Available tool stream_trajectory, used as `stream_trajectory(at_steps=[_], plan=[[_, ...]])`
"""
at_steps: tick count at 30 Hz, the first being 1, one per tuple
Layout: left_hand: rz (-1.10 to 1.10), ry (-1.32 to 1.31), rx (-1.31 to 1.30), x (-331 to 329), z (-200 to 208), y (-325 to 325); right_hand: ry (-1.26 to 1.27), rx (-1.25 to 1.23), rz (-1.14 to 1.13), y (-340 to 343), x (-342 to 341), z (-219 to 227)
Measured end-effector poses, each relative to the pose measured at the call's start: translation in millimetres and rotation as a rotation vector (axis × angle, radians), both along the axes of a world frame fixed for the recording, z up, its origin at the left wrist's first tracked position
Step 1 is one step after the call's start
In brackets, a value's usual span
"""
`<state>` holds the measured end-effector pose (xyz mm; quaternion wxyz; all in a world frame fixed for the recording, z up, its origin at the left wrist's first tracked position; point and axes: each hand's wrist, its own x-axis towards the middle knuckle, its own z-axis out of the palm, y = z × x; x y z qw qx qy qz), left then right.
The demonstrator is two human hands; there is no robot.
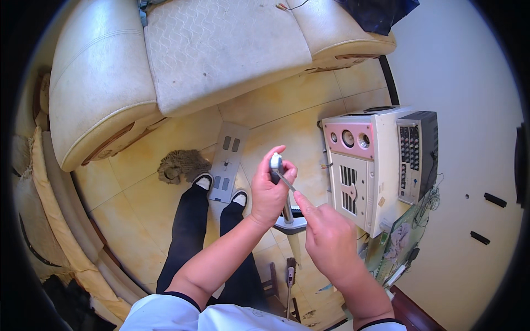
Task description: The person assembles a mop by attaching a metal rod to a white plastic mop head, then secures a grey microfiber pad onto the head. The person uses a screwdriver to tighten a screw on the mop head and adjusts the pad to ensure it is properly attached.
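Note:
My left hand (269,194) is raised in front of me, its fingers closed around a small white-and-dark-grey plastic fitting (276,161). In my right hand (332,243) is a slim metal tool (286,181), its far end against the fitting. The tool's handle is hidden in my fist, so its exact kind does not show. Just below the hands, a shiny metal pole (287,214) stands by a white-and-black base (291,225); both are partly covered by my hands. I cannot tell whether the pole joins the fitting.
A grey flat mop plate (225,165) lies on the tiled floor by my feet, beside a shaggy brown mop pad (182,165). A cream sofa (226,49) is ahead. At right stands a white speaker cabinet (356,171) with a control unit (411,160). A brush (291,270) is below.

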<state>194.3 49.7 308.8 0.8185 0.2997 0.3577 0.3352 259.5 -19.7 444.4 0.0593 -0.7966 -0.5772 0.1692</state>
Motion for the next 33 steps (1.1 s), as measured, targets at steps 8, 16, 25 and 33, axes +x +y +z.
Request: stream_trajectory(at_steps=[8,16,25,33], plan=[[-0.052,-0.035,0.027,18,20,-17,-0.241,-0.118,0.084,4,20,44],[-0.028,0.058,0.132,18,31,-27,-0.200,-0.218,0.180,14,25,77],[-0.014,0.227,0.279,11,45,-53,-0.173,-0.484,0.281,55,25,108],[-0.045,0.265,0.233,5,46,-63,-0.193,-0.740,0.242,78,27,98]])
